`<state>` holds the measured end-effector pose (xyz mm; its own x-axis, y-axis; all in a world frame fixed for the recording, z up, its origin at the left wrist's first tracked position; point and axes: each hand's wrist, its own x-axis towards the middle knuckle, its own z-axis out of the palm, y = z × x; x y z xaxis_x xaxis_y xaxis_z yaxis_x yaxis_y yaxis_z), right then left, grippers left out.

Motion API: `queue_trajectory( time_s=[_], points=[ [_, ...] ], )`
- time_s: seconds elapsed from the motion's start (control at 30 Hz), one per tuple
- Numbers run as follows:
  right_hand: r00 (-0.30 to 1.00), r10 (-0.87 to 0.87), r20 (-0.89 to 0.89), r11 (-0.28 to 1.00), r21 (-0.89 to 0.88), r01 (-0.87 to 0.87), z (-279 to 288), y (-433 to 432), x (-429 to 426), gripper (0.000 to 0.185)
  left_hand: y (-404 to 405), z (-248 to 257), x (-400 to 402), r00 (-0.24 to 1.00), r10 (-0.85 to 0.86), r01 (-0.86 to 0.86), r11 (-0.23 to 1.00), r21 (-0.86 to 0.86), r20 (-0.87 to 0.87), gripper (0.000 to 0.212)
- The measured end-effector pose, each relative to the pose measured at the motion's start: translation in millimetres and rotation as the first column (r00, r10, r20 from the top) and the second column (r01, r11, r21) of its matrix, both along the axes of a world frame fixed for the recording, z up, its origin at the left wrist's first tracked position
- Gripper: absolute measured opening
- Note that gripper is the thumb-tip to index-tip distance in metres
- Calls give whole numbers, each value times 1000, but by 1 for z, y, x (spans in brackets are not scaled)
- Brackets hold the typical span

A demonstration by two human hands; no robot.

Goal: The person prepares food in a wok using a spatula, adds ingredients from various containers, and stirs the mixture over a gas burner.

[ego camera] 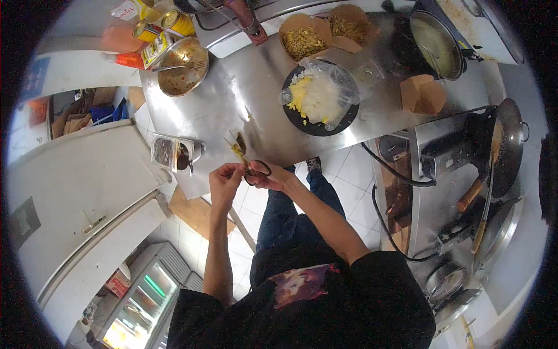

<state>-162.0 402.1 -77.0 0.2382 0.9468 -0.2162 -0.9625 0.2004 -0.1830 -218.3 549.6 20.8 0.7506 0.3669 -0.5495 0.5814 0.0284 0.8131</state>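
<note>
My right hand (266,174) grips a pair of scissors (239,152) by the dark handle loops. Their blades point away from me over the steel table's near edge, and yellow bits cling to them. Right beside the handles, my left hand (227,174) has its thumb and fingers pinched together; whether they hold anything small I cannot tell. Farther off, a black round pan or plate (305,127) bears yellow food pieces (298,94) and white rice-like food (322,102) in an opened clear plastic bag (346,83).
On the steel table (244,87) stand a used metal bowl (185,85) with a fork, two filled cardboard boxes (301,41), another cardboard box (423,96) and a pot of liquid (436,48). A small metal container (170,152) sits left. At right is a stove with a wok (508,152).
</note>
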Motion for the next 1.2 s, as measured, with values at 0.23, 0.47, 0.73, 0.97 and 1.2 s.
queue_trajectory(
  time_s=[0.23, 0.47, 0.73, 0.97, 1.2],
  points=[
    [1000, 24, 4, 998, 64, -24, -5, 1, 14, 35, 1, 19, 6, 998, 59, -60, 997, 58, 9, 18],
    [999, 40, -36, 999, 15, -39, 1, 7, 13, 36, 6, 26, 6, 992, -127, 125, 988, 95, 18, 16],
    [999, -48, 4, 979, -199, 47, 31, -19, 24, 26, 21, 8, 16, 997, 25, -44, 964, 263, 74, 18],
    [354, 642, 680, 223, -608, 762, 23, -37, 10, 48, 68, -50, 100, 902, -422, 83, 384, 920, 94, 72],
    [368, 595, 714, 45, -487, 872, 7, -10, 51, 26, 41, -96, 134, 693, -717, 271, 359, 893, 78, 63]
  ],
)
